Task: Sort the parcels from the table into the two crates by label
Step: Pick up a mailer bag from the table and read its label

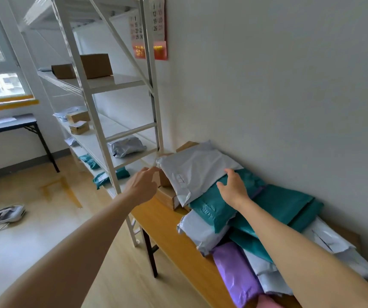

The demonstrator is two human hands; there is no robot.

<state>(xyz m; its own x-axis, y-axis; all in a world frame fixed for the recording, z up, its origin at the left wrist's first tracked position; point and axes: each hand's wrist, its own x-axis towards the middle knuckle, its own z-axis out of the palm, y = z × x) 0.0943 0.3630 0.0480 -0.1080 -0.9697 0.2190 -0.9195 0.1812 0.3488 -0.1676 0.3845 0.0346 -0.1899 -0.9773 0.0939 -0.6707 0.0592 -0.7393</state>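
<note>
Grey parcel (197, 172) lies mid-frame between 2 hands: left hand (144, 185) reaches its left corner, pinching or not I cannot tell; right hand (234, 185), fingers spread, touches its right edge.

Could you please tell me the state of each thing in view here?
grey parcel, lying tilted, topmost.
teal parcel, partly under the grey parcel.
purple parcel, lying near the table edge.
left hand, at grey parcel's corner, grip unclear.
right hand, open, fingertips at grey parcel's edge.
</note>
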